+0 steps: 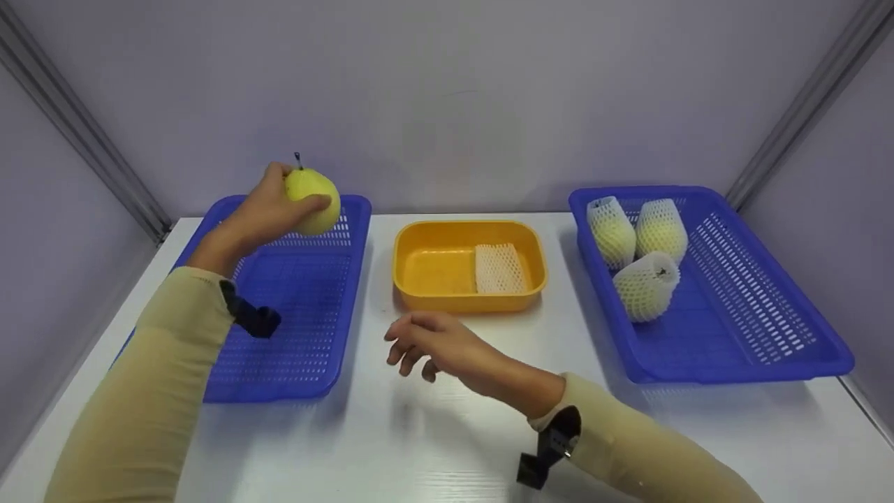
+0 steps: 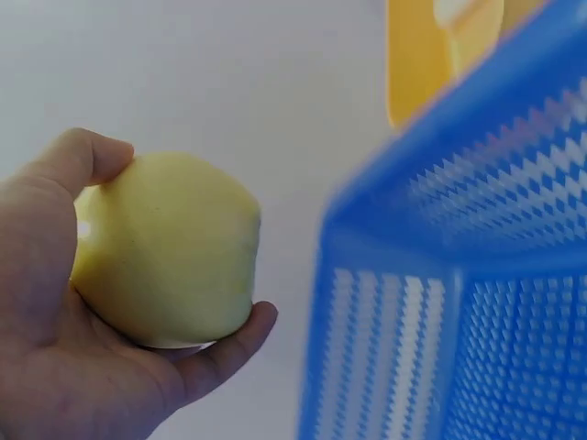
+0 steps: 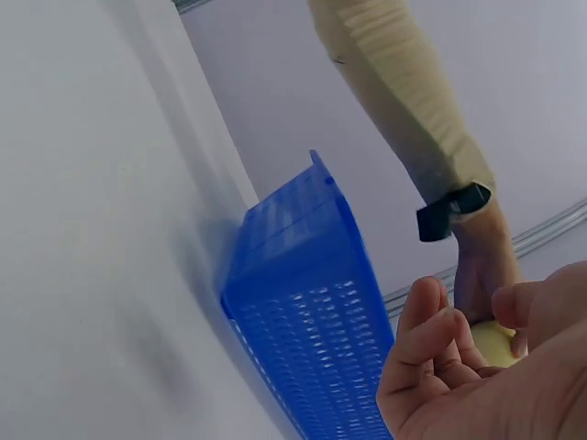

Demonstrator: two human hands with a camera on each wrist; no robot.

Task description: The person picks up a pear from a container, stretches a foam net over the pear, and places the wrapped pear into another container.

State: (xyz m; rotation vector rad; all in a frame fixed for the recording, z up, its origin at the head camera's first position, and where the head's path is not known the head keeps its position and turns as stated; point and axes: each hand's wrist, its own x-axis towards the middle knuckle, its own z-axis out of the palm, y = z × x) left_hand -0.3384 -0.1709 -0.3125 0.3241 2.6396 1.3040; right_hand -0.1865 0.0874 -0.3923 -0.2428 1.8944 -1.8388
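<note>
A yellow-green pear [image 1: 318,202] with a dark stem is gripped in my left hand [image 1: 269,209], held up over the far part of the left blue basket [image 1: 335,328]. The left wrist view shows the thumb and fingers curled round the bare pear [image 2: 174,247]. My right hand [image 1: 443,346] hangs above the white table in front of the yellow bin [image 1: 440,302], its fingers loosely bent and holding nothing. Inside that bin lies a white foam net sleeve [image 1: 499,269].
At the right stands another blue basket [image 1: 740,349]. Three pears in white foam nets, one of them a netted pear [image 1: 646,286], lie toward its left side. A pale wall [image 1: 454,105] rises behind the table, with metal posts at both corners.
</note>
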